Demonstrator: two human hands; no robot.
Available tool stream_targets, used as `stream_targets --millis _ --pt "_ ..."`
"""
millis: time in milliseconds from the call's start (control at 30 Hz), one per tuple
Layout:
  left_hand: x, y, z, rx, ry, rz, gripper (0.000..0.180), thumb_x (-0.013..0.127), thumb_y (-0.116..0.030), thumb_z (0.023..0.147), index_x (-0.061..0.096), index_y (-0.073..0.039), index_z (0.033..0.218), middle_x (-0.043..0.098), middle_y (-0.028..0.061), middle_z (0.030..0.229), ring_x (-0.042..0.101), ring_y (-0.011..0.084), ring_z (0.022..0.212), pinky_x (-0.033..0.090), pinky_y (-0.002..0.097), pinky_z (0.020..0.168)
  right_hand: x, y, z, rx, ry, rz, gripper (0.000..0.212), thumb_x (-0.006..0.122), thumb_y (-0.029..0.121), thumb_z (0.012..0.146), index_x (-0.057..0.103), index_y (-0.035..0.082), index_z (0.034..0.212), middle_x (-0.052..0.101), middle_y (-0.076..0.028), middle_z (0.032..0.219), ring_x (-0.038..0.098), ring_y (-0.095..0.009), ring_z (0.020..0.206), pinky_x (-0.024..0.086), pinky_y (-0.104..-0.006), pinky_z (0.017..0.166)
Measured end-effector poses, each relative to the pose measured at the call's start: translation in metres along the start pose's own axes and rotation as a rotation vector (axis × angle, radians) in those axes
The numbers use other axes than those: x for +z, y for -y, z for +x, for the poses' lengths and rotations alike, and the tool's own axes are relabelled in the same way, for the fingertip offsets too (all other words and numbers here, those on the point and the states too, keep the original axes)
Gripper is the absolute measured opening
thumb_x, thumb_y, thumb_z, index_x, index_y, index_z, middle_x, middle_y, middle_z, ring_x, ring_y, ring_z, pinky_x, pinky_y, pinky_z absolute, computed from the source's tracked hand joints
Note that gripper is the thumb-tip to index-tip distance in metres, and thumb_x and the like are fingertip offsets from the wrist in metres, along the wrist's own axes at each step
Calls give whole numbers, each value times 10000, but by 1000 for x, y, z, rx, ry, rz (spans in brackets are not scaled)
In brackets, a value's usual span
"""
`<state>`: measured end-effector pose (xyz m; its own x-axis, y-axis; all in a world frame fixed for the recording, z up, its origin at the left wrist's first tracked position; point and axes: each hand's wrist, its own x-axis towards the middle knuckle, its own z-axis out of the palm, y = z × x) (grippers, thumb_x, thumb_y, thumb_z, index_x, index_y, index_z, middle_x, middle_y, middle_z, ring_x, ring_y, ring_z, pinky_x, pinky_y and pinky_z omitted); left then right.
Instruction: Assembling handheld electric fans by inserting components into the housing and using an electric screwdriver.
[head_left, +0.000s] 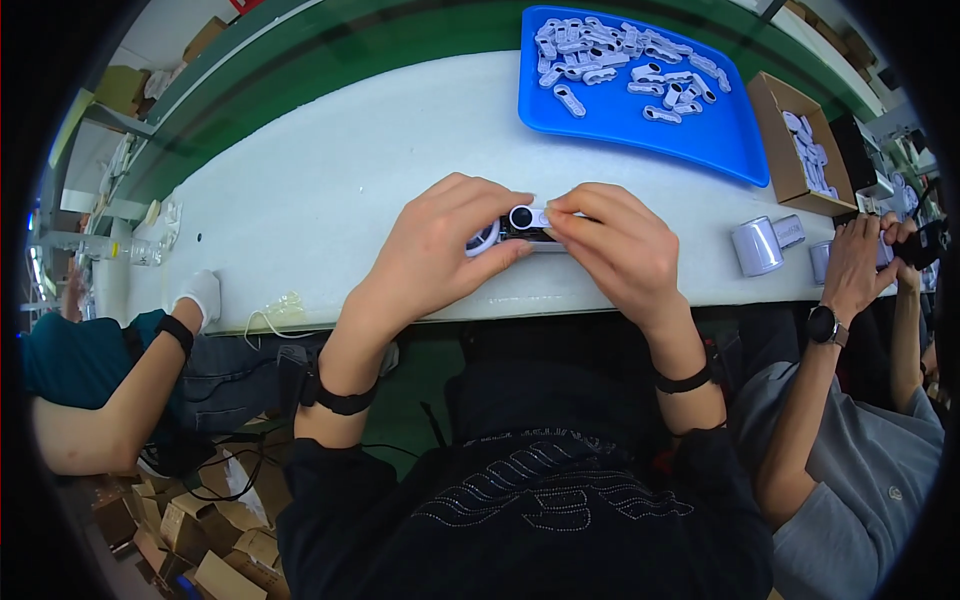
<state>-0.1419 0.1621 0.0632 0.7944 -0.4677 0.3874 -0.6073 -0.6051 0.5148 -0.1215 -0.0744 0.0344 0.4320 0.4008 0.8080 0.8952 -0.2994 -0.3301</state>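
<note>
My left hand (440, 245) is closed around a white device (545, 246) with a rounded, ring-like end (484, 239), held just above the near part of the white table. On top of the device lies a small white elongated part (522, 217) with a round black end. Fingertips of my right hand (622, 248) pinch the plain end of that part. Between the part and the white body a dark gap shows. My fingers hide much of the device.
Beyond my hands a blue tray (640, 145) holds many similar white parts. Right of it stands a cardboard box (785, 160) with more. White cylindrical devices (757, 247) stand near a co-worker's hand (852, 265). At left are another person's arm (150, 400) and a clear bottle (135, 250).
</note>
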Motion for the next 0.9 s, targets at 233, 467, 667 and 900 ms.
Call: stream_targets --millis 233,467,667,900 --pt "15 8 -4 45 -170 -140 272 817 -85 840 764 -33 1102 772 91 1066 717 273 972 580 369 834 4 -10 -7 287 98 206 183 822 -16 821 804 -13 1003 782 -131 1016 754 -268 945 605 -328 789" --pt "16 10 -6 104 -166 -85 211 816 -7 799 782 -7 1007 778 92 1026 725 270 967 595 351 799 1 -9 -10 328 138 265 203 830 -26 808 810 1 1007 784 -119 1023 754 -260 969 613 -321 812" --pt "17 19 -8 207 -184 -69 230 837 -10 760 790 -22 985 773 63 1012 718 261 958 602 343 782 2 -7 -11 263 147 229 227 831 -51 794 809 5 1013 780 -115 1022 751 -266 985 616 -328 822" --pt "16 15 -8 191 -139 -62 242 838 -7 753 792 -28 991 768 57 1036 712 256 971 606 348 784 4 -5 -11 259 136 262 227 821 -79 787 798 -11 1003 755 -113 990 745 -278 975 613 -339 809"
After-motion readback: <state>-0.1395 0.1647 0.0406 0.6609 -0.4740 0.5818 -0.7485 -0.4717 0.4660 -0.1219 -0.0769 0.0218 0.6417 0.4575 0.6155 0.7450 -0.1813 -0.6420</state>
